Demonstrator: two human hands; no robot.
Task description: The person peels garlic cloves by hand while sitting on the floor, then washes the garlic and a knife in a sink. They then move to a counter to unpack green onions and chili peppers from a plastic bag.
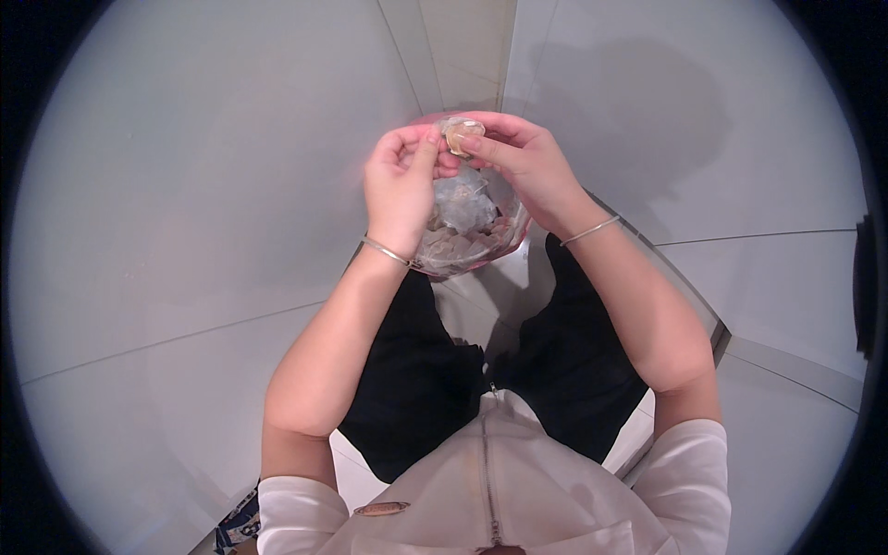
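Observation:
A small tan, roundish piece with a pale rim [463, 137], its exact kind unclear, is pinched between the thumb and fingers of my right hand [531, 156]. My left hand [409, 173] touches its left side, with thumb and fingertips closed on what looks like a clear film edge. Below both hands stands a pink-rimmed waste bin [517, 239] lined with a clear bag. Crumpled clear plastic [465, 201] and pale crumpled scraps lie in it. Part of the bin's far rim is hidden behind my fingers.
Light grey panels [208, 173] rise on the left and right of the bin. My knees in black trousers [416, 374] flank the floor in front of it. A dark object [864, 288] sits at the far right edge, and patterned fabric [239, 520] shows at the lower left.

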